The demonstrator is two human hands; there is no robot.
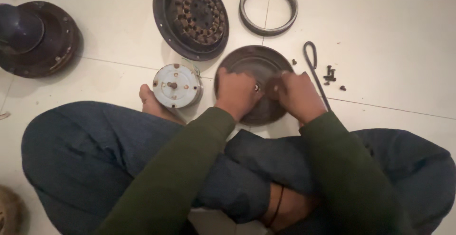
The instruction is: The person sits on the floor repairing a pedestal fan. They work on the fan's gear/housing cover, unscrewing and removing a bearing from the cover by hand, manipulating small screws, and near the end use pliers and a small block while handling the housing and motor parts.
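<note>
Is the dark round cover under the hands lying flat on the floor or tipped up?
Flat: the cover rests on the floor tiles, both hands on it.

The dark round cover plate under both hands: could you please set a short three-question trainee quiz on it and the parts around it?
1. True or false: both hands rest on the dark round cover plate.
2. Which part lies nearest the left hand? A) metal ring B) pale cylindrical rotor C) loose screws
3. What lies just beyond the right hand?

Key: 1 true. 2 B. 3 a thin looped rod on the tiled floor.
</note>
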